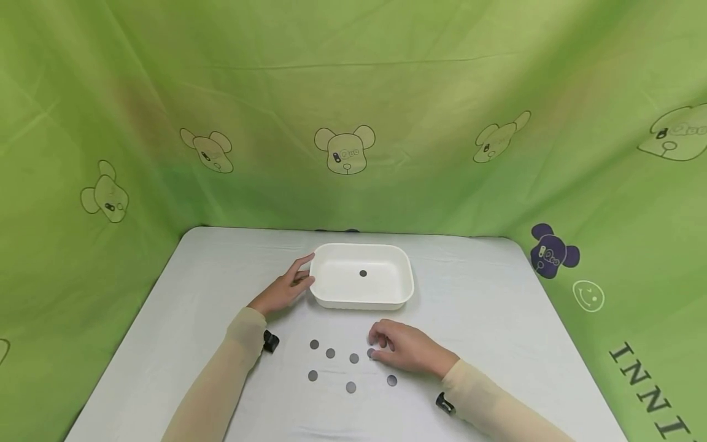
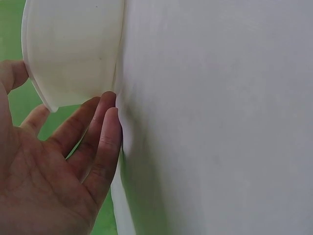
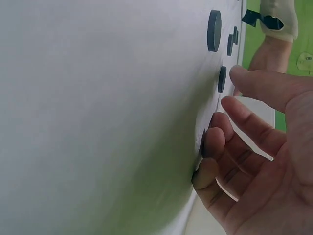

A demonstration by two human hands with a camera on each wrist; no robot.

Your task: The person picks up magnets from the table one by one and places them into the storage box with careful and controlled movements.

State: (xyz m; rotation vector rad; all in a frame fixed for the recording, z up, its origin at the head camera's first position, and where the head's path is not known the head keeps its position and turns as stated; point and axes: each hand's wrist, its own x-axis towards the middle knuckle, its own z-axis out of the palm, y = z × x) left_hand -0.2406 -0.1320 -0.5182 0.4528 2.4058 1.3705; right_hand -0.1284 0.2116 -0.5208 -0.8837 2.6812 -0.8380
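A white rectangular tray (image 1: pixel 361 301) stands toward the back of the table with one dark grey disc (image 1: pixel 363 274) in it. My left hand (image 1: pixel 284 290) rests at the tray's left end; in the left wrist view its thumb touches the rim and its other fingers lie along the side. Over the discs in front, my right hand (image 1: pixel 409 347) hovers low with bent fingers, thumb and index apart. Beside its thumb lies a disc (image 3: pixel 222 79), and a dark edge (image 3: pixel 203 142) shows behind its fingers. I see nothing held in the right hand.
Several more flat grey discs, among them one at the left (image 1: pixel 313 376) and one at the right (image 1: pixel 392 380), lie spread on the white-covered table (image 1: pixel 469 294). Green patterned cloth (image 1: pixel 348 202) rises at the back and both sides.
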